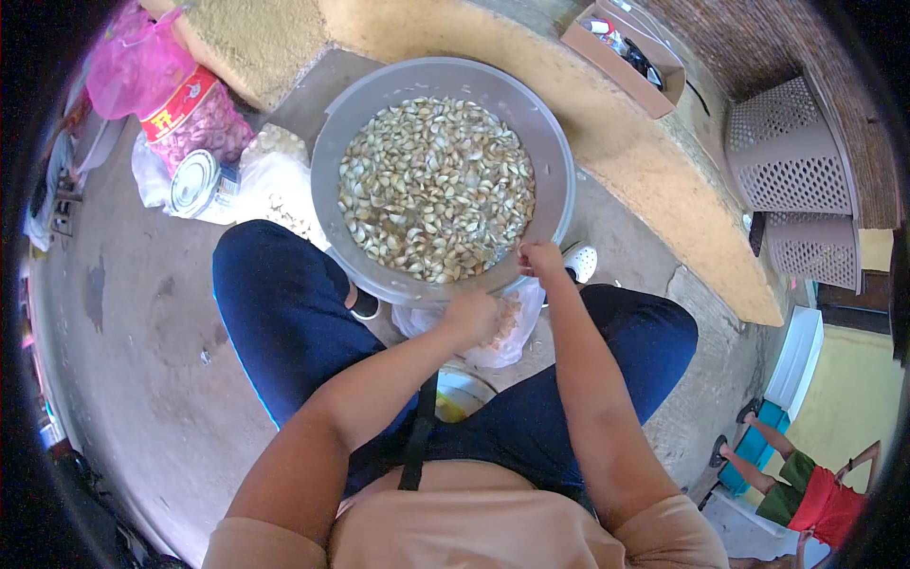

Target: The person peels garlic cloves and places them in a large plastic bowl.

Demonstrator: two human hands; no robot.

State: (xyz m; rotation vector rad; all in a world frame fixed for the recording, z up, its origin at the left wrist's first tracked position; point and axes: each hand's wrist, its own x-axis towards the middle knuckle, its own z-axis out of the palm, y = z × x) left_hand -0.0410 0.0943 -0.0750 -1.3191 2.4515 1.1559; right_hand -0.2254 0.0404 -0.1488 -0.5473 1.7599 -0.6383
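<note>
A wide grey basin (327,204) stands in front of my knees, filled with many garlic cloves (436,190) that look wet. At its near right rim, my right hand (540,260) is closed in a pinch; whatever lies between the fingers is too small to make out. My left hand (473,320) is just below the near rim, blurred, with its fingers turned down and hidden from view. Under it, a thin white plastic bag (519,346) holds reddish-brown scraps that look like garlic skins.
To the left are a pink mesh sack of garlic (194,119), a round lidded tub (194,182) and a white sack (251,204). A cardboard box (630,57) rests on the yellowish ledge (616,156). Perforated baskets (787,142) and a person in red (825,503) are on the right.
</note>
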